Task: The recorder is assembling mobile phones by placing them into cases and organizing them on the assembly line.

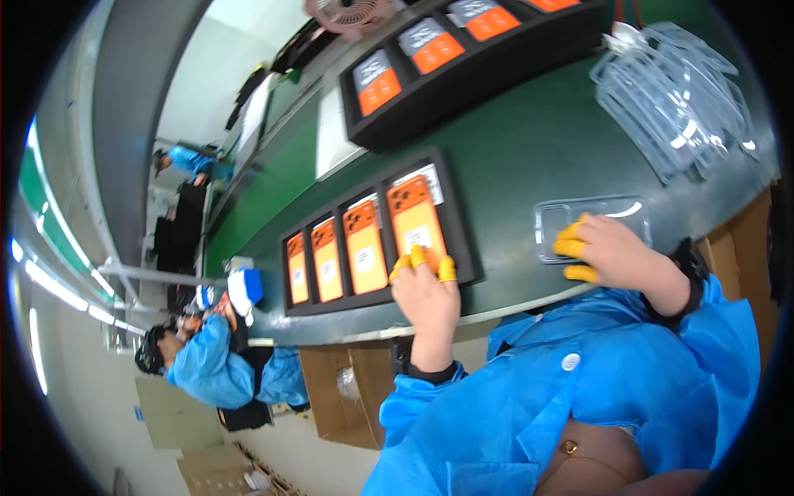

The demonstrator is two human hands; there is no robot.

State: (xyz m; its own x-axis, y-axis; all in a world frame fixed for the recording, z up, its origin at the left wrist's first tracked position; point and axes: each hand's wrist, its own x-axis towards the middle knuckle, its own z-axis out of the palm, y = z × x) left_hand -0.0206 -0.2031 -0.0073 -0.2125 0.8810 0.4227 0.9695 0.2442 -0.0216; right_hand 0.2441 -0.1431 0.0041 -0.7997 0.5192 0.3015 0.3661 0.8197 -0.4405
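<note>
My left hand, with yellow finger cots on its fingers, reaches over the near edge of a black foam tray. Its fingertips are apart and rest at the lower end of the rightmost orange phone, which bears a white label. Three more orange phones stand in the tray's slots to the left, among them this one. My right hand, also in yellow finger cots, lies over a clear plastic shell on the table. Its fingers are spread and slightly bent, and they cover part of the shell.
A second black tray holding orange-and-grey pieces stands behind. A heap of clear plastic shells lies at far right on the green table. Cardboard boxes sit below its edge. A co-worker in blue sits at left.
</note>
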